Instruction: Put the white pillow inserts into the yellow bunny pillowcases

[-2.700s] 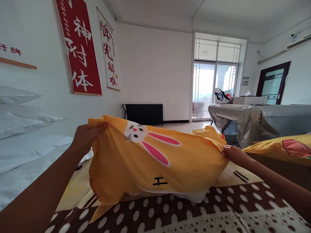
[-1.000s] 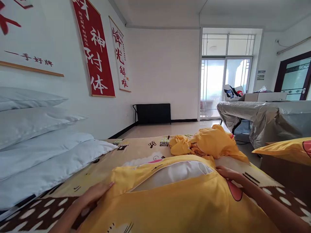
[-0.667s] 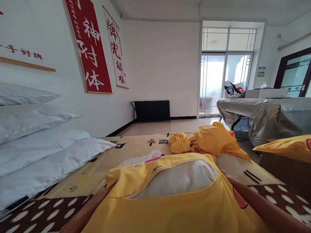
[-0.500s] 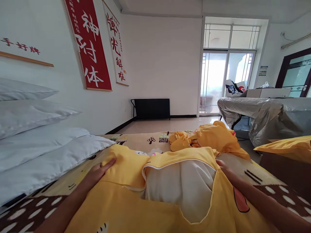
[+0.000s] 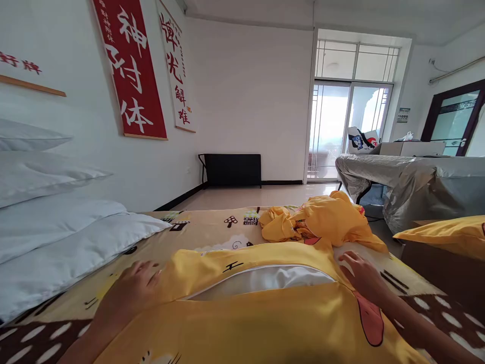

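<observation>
A yellow pillowcase (image 5: 265,323) with a printed face and a pink patch lies in front of me on the bed. White pillow filling (image 5: 261,280) shows through the long, narrow slit across its upper part. My left hand (image 5: 138,280) rests at the case's left edge, fingers apart and slightly bent, not pinching the cloth. At the upper right edge, my right hand (image 5: 358,268) lies with its fingers spread on or beside the fabric. Just beyond the case is a crumpled heap of yellow cloth (image 5: 333,217).
White pillows (image 5: 68,225) are stacked at the left. The patterned bed sheet (image 5: 212,222) spreads underneath. On the right, a yellow pillow-like item (image 5: 450,235) sits on a brown box (image 5: 435,273). A table under a silvery cover (image 5: 417,177) stands behind.
The pillowcase's opening has shrunk from a wide gap to a thin slit, its upper flap now lying straight. My left hand has let go of the flap and moved down and left.
</observation>
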`<state>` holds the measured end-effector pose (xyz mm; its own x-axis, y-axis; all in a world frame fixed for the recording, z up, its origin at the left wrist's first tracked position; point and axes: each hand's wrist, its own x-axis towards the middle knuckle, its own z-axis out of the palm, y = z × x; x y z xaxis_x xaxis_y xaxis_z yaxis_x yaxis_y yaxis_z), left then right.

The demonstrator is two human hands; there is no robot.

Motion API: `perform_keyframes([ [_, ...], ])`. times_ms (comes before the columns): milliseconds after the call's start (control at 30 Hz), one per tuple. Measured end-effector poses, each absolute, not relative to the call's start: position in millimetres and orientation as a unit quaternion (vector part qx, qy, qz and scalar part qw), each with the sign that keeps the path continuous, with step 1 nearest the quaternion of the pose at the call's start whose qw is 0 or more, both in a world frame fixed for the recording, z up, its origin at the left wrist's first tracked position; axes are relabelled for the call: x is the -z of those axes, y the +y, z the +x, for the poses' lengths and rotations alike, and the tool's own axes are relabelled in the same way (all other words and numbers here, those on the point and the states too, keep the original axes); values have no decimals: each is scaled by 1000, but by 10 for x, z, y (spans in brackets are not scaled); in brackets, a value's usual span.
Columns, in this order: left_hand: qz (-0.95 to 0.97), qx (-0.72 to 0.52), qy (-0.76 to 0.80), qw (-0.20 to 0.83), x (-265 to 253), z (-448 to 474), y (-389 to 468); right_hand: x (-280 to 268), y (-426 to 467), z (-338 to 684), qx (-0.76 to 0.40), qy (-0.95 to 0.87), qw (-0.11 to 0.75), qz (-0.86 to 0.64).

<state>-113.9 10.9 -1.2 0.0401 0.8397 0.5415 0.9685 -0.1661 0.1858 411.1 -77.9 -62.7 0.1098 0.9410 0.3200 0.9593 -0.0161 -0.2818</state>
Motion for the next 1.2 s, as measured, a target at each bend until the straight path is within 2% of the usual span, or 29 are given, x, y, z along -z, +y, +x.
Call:
perform_keyframes([
  [33, -743, 268, -606, 90, -60, -919, 35, 470, -813, 3983, 11, -706, 247, -664],
  [100, -838, 243, -487, -29, -181, -398, -152, 204, -874, 3634, -44, -783, 272, -558],
  [200, -929, 122, -313, -153, -208, 284, -402, 49, -923, 3107, -89, -847, 210, -481],
  [300, -922, 103, -317, -197, -48, 463, -471, 144, -932, 2937, -106, -827, 146, -533],
  [400, -894, 118, -353, -250, 151, 172, -415, 303, -956, 3148, -129, -799, 115, -576],
  [500, -871, 128, -410, -240, 289, -209, -396, 437, -1005, 3394, -118, -785, 117, -596],
  [633, -855, 86, -485, -160, 253, -420, -455, 405, -976, 3398, -31, -795, 79, -601],
  [767, -832, 22, -553, -22, -210, -447, -436, -131, -874, 3275, 84, -770, 27, -632],
  [867, -820, 46, -568, 57, -650, -527, -421, -547, -895, 3261, 177, -737, 69, -649],
  [933, -814, 78, -570, 83, -782, -580, -448, -580, -937, 3270, 203, -731, 97, -644],
  [1000, -820, 95, -561, 62, -699, -592, -497, -374, -965, 3276, 172, -759, 87, -622],
  [1133, -840, 46, -532, -98, -144, -497, -573, 281, -944, 3279, 59, -812, 34, -580],
  [1200, -831, 22, -540, -130, 39, -436, -574, 421, -908, 3294, 44, -808, 29, -587],
])
